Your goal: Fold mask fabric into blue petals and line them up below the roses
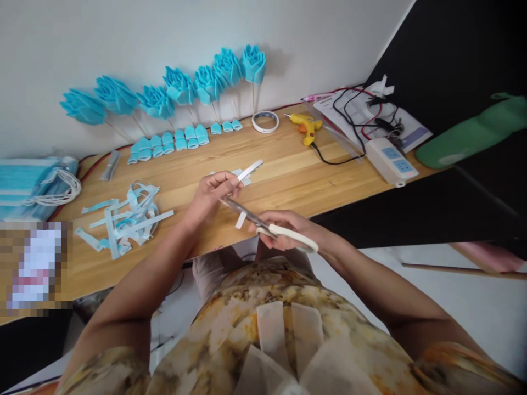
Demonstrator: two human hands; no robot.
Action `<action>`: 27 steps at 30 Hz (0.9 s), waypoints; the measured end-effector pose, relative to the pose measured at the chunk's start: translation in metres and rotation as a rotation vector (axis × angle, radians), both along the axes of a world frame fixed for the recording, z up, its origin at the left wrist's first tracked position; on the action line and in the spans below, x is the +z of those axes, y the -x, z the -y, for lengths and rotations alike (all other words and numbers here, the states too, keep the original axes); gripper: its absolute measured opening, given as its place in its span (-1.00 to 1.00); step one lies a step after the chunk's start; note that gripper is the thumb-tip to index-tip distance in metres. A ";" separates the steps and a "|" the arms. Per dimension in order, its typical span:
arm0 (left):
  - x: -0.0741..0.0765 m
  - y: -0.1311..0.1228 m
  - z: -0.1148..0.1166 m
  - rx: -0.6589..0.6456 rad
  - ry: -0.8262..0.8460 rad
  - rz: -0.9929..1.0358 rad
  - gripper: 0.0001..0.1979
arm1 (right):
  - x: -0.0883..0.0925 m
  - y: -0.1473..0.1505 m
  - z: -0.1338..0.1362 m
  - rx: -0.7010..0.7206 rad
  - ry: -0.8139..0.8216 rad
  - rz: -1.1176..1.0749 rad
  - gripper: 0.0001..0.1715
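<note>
Pinched between the thumb and fingers of my left hand (217,189) is a narrow white strip (250,170), its free end pointing up and right. My right hand (284,224) grips scissors (288,235) with cream handles. The scissor blades point left and reach just below my left fingers. A short white piece (241,220) is at the blades; whether it is caught in them or falling I cannot tell. Behind the strip, small pale pieces (247,176) lie on the wooden table (189,174), partly hidden by my left hand.
Several blue flowers on sticks (179,85) lean along the wall, with small blue folded pieces (181,140) before them. Blue-white scraps (132,216) and face masks (24,184) lie left. A tape roll (265,122), yellow glue gun (307,127), power strip (391,160) and green bottle (469,134) stand right.
</note>
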State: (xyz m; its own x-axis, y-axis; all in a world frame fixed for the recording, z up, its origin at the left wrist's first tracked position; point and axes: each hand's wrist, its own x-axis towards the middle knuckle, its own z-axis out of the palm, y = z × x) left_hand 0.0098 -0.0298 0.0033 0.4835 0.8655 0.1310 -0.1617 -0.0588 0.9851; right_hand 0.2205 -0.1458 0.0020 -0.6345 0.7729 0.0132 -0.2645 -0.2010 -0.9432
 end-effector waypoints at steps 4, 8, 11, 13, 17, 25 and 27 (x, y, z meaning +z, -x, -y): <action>0.005 -0.001 0.001 -0.019 0.058 0.052 -0.61 | -0.011 -0.016 0.001 -0.040 -0.086 -0.031 -0.16; 0.011 -0.003 0.005 -0.080 0.076 0.106 -0.56 | -0.018 -0.027 0.005 -0.079 -0.122 -0.056 -0.23; 0.012 -0.003 0.007 -0.114 0.072 0.113 -0.56 | -0.017 -0.028 0.008 -0.083 -0.102 -0.090 -0.31; 0.012 -0.002 0.007 -0.136 0.073 0.102 -0.55 | -0.016 -0.028 0.009 -0.066 -0.085 -0.091 -0.33; 0.011 -0.003 0.007 -0.158 0.059 0.096 -0.51 | -0.013 -0.026 0.008 -0.041 -0.044 -0.078 -0.30; 0.009 -0.003 0.007 -0.191 0.003 0.115 -0.51 | -0.010 -0.020 0.005 -0.046 -0.043 -0.097 -0.33; 0.008 -0.003 0.006 -0.167 0.024 0.154 -0.61 | -0.012 -0.022 0.006 -0.046 -0.045 -0.105 -0.34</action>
